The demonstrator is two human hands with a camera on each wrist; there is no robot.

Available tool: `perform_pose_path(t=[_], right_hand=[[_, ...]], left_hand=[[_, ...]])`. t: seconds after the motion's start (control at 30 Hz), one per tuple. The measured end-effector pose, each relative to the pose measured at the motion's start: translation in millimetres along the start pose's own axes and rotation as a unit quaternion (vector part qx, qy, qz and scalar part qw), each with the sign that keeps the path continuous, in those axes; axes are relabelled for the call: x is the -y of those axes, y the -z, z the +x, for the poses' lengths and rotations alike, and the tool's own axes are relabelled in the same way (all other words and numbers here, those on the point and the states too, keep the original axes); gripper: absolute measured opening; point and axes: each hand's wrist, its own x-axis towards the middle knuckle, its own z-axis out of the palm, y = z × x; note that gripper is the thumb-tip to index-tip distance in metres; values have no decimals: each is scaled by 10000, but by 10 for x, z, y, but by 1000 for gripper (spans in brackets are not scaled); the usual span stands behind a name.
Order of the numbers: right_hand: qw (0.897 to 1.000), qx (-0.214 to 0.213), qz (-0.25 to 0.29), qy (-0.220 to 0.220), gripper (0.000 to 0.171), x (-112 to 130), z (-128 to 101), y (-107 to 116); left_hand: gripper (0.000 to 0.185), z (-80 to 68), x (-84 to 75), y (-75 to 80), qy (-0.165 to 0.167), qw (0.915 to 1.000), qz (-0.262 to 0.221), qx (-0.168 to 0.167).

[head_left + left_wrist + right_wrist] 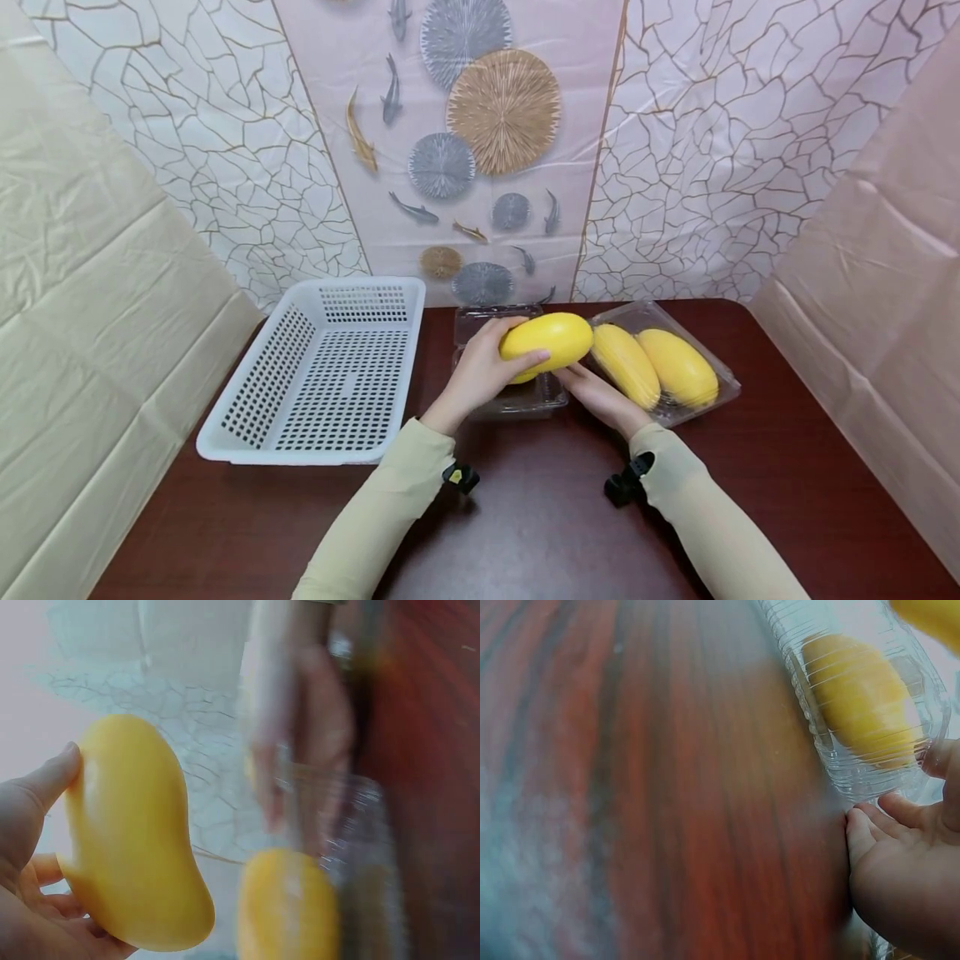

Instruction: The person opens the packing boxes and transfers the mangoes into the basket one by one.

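Note:
My left hand (480, 372) grips a yellow mango (546, 342) (131, 836), lifted just above the clear plastic clamshell tray (678, 411). Thumb and fingers curl round its left end. Two more mangoes (626, 363) (678, 367) lie side by side in the right half of that tray. My right hand (600, 398) (907, 877) rests with straight fingers against the tray's near edge, beside the closest mango (862, 694). The tray's other clear half (517, 400) lies under the lifted fruit.
A white perforated plastic basket (247, 433) stands on the dark red table (525, 517) at the left, its inside bare. Paper-covered walls close in on both sides and behind.

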Motion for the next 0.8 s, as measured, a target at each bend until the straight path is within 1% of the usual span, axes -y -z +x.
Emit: perform_pose_path(t=[0.1, 0.2, 0.33, 0.47, 0.6, 0.8], right_hand=[[9999, 12, 48, -119, 80, 19, -8, 19], [9996, -32, -4, -285, 80, 37, -13, 36], [9994, -21, -74, -328, 77, 52, -14, 59], [9993, -29, -44, -357, 76, 56, -33, 86], [9994, -66, -39, -348, 73, 60, -51, 87], [9993, 36, -11, -361, 77, 45, 0, 20]], left_hand=[[70, 79, -152, 36, -151, 9998, -87, -44], [70, 154, -314, 85, -291, 9995, -107, -67], [68, 255, -527, 158, -448, 9989, -106, -109], [65, 360, -701, 211, -652, 9975, -185, -192], [65, 435, -801, 236, -789, 9965, -230, -175], [65, 466, -855, 332, -877, 9960, -93, -168]])
